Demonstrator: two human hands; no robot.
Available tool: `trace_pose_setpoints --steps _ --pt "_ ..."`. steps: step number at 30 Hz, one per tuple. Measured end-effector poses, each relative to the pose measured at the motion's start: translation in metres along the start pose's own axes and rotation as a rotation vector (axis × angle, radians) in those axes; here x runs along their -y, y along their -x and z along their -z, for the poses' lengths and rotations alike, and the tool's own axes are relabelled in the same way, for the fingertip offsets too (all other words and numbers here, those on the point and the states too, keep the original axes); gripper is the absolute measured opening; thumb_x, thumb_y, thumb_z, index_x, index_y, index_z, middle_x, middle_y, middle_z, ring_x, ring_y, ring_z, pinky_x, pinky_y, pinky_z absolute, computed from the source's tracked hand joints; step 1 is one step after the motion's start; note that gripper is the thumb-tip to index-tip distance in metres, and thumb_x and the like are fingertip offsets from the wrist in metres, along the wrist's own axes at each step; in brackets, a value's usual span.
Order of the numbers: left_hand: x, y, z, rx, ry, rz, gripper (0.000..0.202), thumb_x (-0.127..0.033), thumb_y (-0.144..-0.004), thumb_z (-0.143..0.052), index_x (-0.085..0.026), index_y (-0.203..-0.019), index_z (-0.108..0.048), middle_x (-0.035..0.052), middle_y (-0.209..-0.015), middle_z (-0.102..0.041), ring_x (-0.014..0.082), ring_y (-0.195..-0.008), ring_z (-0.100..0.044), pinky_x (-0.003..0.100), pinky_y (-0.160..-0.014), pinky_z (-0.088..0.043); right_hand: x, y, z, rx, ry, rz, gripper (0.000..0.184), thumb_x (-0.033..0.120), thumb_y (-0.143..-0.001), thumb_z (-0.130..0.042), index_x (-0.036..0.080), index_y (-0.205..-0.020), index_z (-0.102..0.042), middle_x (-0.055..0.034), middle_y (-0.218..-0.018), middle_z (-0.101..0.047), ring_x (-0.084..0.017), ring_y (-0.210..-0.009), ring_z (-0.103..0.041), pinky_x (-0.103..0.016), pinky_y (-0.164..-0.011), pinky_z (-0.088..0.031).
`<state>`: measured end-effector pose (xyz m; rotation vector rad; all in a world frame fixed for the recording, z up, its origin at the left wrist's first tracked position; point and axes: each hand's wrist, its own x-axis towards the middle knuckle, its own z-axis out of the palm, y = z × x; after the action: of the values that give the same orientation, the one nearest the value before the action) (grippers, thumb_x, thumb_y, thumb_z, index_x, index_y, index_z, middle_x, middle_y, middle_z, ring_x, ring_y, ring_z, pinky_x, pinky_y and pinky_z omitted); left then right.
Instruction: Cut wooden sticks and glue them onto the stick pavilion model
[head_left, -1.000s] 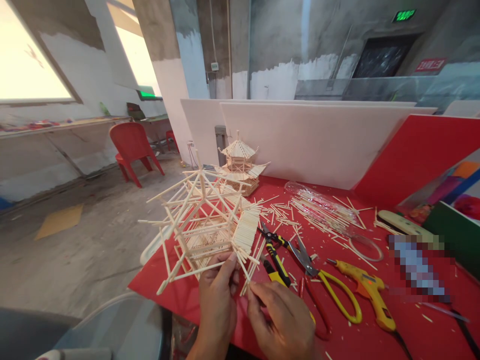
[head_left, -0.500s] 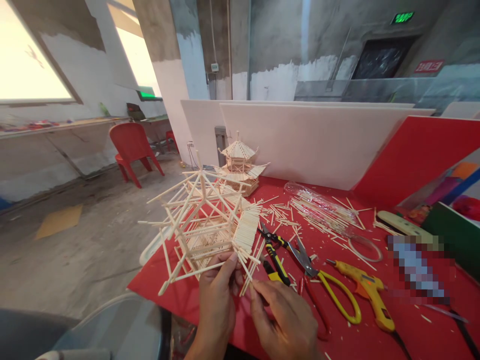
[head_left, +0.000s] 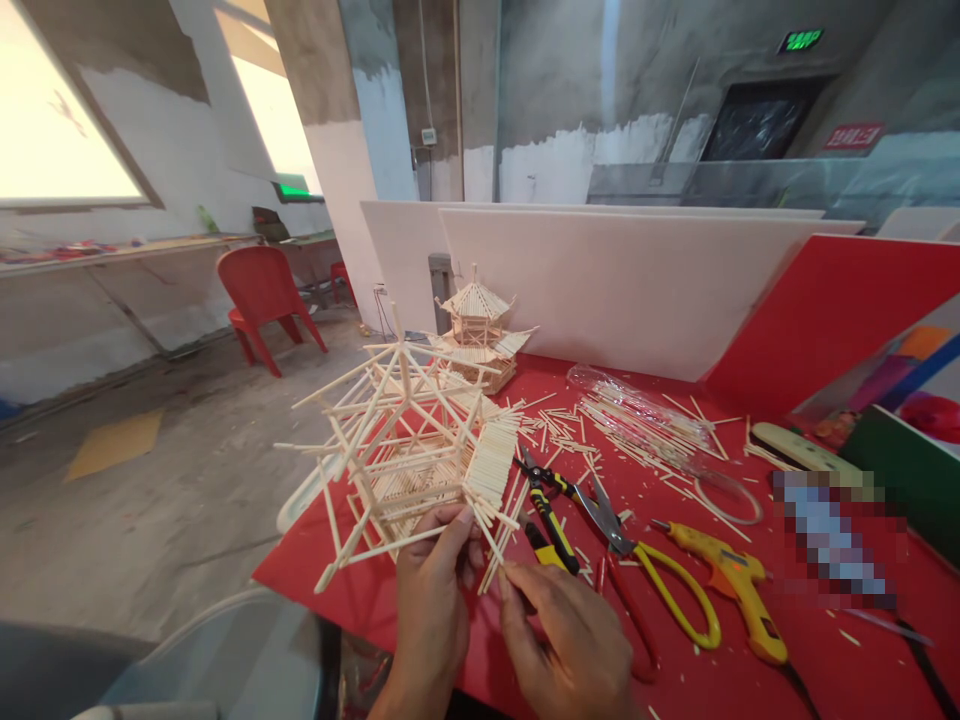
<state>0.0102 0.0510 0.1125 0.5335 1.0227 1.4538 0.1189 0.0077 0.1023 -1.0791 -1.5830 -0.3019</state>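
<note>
A pavilion model [head_left: 406, 375] built of thin wooden sticks stands at the near left part of the red table. Its roof is an open frame, apart from one slope covered with a panel of sticks [head_left: 493, 455] laid side by side. My left hand [head_left: 433, 585] is closed on the model's lower front edge, thumb on top, beside the panel's lower corner. With thumb and forefinger, my right hand [head_left: 566, 630] pinches the near end of a thin wooden stick [head_left: 491, 540] that slants up to that corner. Whether the stick is attached there cannot be made out.
Right of my hands lie pliers [head_left: 551, 530], yellow-handled scissors [head_left: 682, 590] and a yellow glue gun [head_left: 739, 585]. Farther back are loose sticks [head_left: 559, 428] and a plastic bag of sticks [head_left: 645, 415]. A roofed pagoda model [head_left: 478, 303] stands behind, before white boards [head_left: 615, 290].
The view has shifted very slightly. Both hands keep their hold, and the model and stick stay where they were.
</note>
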Motion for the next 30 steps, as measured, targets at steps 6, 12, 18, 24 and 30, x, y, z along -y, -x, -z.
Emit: trace_pose_setpoints --steps 6,12,18,24,30 --pt "-0.0014 0.0006 -0.0003 -0.006 -0.016 -0.011 0.021 -0.028 -0.064 -0.083 -0.015 -0.07 -0.067 -0.0029 -0.054 -0.06 0.0052 -0.043 -0.045 0.015 -0.04 -0.031 -0.0001 0.0012 -0.0012 -0.011 -0.006 0.001 0.011 0.012 -0.09 -0.059 0.016 -0.096 -0.066 -0.0024 -0.071 -0.073 -0.013 -0.062 -0.07 -0.022 -0.061 -0.054" --pt "-0.0015 -0.001 0.0016 0.0 -0.03 -0.009 0.019 -0.027 -0.064 -0.081 -0.015 -0.068 -0.067 -0.0026 -0.054 -0.06 0.0051 -0.042 -0.045 0.014 -0.04 -0.032 0.001 -0.0024 0.0005 -0.005 -0.015 0.011 0.011 0.012 -0.091 -0.058 0.016 -0.095 -0.067 -0.0027 -0.071 -0.073 -0.013 -0.06 -0.069 -0.022 -0.06 -0.054" --pt "-0.0012 -0.0004 0.0017 -0.003 -0.028 -0.008 0.02 -0.027 -0.064 -0.081 -0.015 -0.071 -0.066 -0.0021 -0.056 -0.061 0.0056 -0.043 -0.046 0.014 -0.04 -0.032 0.0008 -0.0014 0.0004 -0.002 -0.019 0.011 0.011 0.012 -0.091 -0.059 0.015 -0.096 -0.068 -0.0027 -0.071 -0.073 -0.012 -0.06 -0.069 -0.022 -0.062 -0.054" --pt "-0.0019 -0.0004 0.0006 0.0 -0.033 -0.005 0.019 -0.026 -0.065 -0.081 -0.015 -0.07 -0.066 -0.0023 -0.055 -0.06 0.0054 -0.043 -0.046 0.014 -0.04 -0.032 0.0005 0.0011 0.0004 -0.011 0.0 0.009 0.011 0.013 -0.092 -0.058 0.015 -0.096 -0.068 -0.0025 -0.072 -0.073 -0.013 -0.062 -0.07 -0.022 -0.064 -0.054" --pt "0.0001 -0.0014 0.0028 0.005 -0.034 -0.007 0.021 -0.027 -0.066 -0.081 -0.015 -0.07 -0.065 -0.0024 -0.056 -0.06 0.0055 -0.043 -0.046 0.015 -0.04 -0.031 0.0003 0.0012 0.0006 -0.004 0.0 0.008 0.012 0.013 -0.091 -0.058 0.016 -0.097 -0.068 -0.0026 -0.073 -0.074 -0.013 -0.063 -0.07 -0.022 -0.063 -0.054"
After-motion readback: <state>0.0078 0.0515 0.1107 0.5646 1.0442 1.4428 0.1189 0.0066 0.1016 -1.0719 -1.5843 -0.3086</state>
